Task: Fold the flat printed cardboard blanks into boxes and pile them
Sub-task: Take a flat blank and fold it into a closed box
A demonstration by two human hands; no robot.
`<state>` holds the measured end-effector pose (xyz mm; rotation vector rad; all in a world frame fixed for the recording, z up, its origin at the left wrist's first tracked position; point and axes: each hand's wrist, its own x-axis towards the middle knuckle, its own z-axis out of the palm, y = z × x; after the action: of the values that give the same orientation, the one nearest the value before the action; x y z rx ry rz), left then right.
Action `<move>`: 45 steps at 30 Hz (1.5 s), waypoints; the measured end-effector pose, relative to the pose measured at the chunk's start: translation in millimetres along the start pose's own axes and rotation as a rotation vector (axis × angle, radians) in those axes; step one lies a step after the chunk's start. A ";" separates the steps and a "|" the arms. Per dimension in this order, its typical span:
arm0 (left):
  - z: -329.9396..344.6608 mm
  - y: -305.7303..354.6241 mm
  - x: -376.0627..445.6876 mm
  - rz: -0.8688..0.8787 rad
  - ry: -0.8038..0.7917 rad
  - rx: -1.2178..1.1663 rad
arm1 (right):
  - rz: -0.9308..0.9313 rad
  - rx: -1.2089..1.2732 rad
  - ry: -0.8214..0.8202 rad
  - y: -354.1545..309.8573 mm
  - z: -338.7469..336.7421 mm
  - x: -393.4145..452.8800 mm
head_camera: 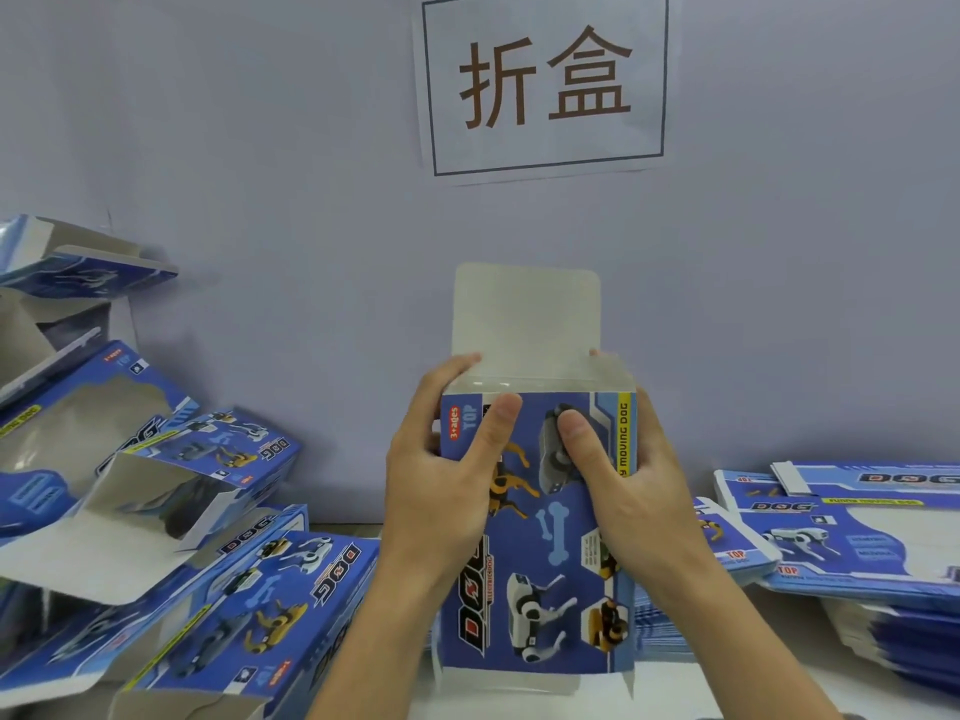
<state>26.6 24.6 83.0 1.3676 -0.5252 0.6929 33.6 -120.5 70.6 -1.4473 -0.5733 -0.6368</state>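
Observation:
I hold a blue printed box [540, 589] upright in the middle of the view, its "DOG" panel with robot dogs facing me. Its grey top flap [524, 309] stands straight up, unfolded. My left hand [441, 485] grips the box's upper left side, thumb on the front panel and fingers curled over the top corner. My right hand [634, 485] grips the upper right side the same way, thumb pressed on the front. A pile of folded boxes [171, 537] lies at the left. A stack of flat blanks [852, 532] lies at the right.
A pale wall stands close behind, with a paper sign [543, 83] bearing two large characters. More flat blanks [660, 631] lie under the held box at the right. The pale table [727, 688] shows at the lower right.

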 end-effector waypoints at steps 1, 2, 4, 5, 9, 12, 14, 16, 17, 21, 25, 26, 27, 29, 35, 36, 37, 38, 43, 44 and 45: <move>-0.3 0.0 0.4 0.004 -0.009 0.009 | -0.001 0.005 -0.011 -0.7 -0.5 0.3; -1.2 0.5 0.8 0.008 -0.016 0.019 | -0.006 0.002 -0.024 -0.4 -1.8 0.5; -5.0 1.4 2.4 -0.016 -0.052 0.010 | -0.001 0.011 -0.059 -1.4 -4.2 1.4; -7.5 1.8 3.6 -0.047 -0.081 -0.014 | 0.014 0.040 -0.087 -2.5 -5.1 2.2; -11.7 7.0 6.8 -0.114 -0.158 -0.053 | 0.077 0.111 -0.140 -4.1 -6.8 4.8; -6.2 8.1 2.6 -0.085 -0.109 -0.031 | 0.074 0.106 -0.108 -2.3 -6.8 6.3; -3.8 6.2 0.8 -0.063 -0.075 0.007 | 0.080 0.132 -0.114 -1.3 -5.9 3.2; -4.2 5.5 0.5 -0.046 -0.057 0.039 | 0.085 0.167 -0.138 -1.4 -5.1 -0.5; -5.2 5.1 0.7 -0.045 -0.054 0.034 | 0.090 0.182 -0.151 -3.3 -2.7 3.3; -8.4 3.4 4.2 -0.086 -0.099 0.014 | 0.139 0.229 -0.125 -10.3 -5.1 13.7; -10.2 9.7 7.9 -0.113 -0.155 0.109 | 0.168 0.257 -0.015 -8.0 -6.9 8.9; -9.9 13.7 8.4 -0.129 -0.161 0.114 | 0.173 0.237 0.015 -5.7 -7.7 6.1; -9.6 17.0 9.6 -0.150 -0.155 0.102 | 0.179 0.195 0.039 -6.8 -4.0 10.4; -7.9 21.5 11.4 -0.158 -0.135 0.089 | 0.185 0.144 0.054 -10.9 0.0 11.4; 3.4 21.5 8.3 -0.189 0.017 0.072 | 0.256 0.253 0.073 -11.1 2.4 8.8; 3.8 21.1 8.1 -0.208 0.034 0.057 | 0.264 0.257 0.071 -10.0 1.5 9.0; 3.4 20.4 8.3 -0.219 0.042 0.050 | 0.261 0.259 0.056 -10.0 0.5 9.2; 3.1 20.0 8.1 -0.227 0.047 0.042 | 0.256 0.258 0.032 -9.8 0.0 9.9; -1.8 15.8 10.2 -0.198 0.068 0.028 | 0.225 0.268 -0.060 -12.6 4.1 11.6; -2.5 16.3 10.2 -0.182 0.074 0.029 | 0.236 0.272 -0.035 -11.5 4.1 11.3; -2.9 16.7 10.1 -0.161 0.075 0.028 | 0.237 0.278 -0.027 -11.5 4.0 11.0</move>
<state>21.5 30.0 101.2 1.3883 -0.3429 0.6194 33.4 -117.3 86.7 -1.2386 -0.4810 -0.3358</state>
